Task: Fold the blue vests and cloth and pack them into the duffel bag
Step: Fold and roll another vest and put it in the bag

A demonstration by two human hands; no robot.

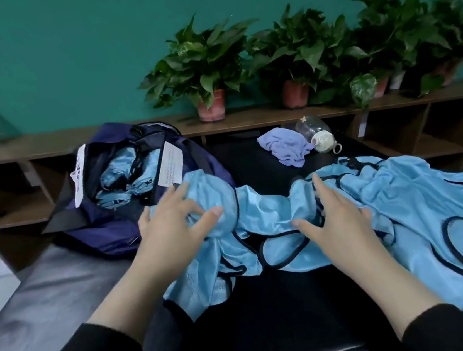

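Both hands spread open, pressing on unfolded blue vests (397, 201) lying across black counter (62, 283): left hand (172, 226) near navy duffel bag (116, 201) already holding folded vests, right hand (335, 221) mid-pile. Purple cloth (285, 147) lying behind.

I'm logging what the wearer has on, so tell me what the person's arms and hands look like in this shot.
Both arms wear long black sleeves, plain and unmarked, ending at the wrist. The left hand and right hand are bare: no gloves, rings, watch or bracelets show. Fingernails look short and unpainted.
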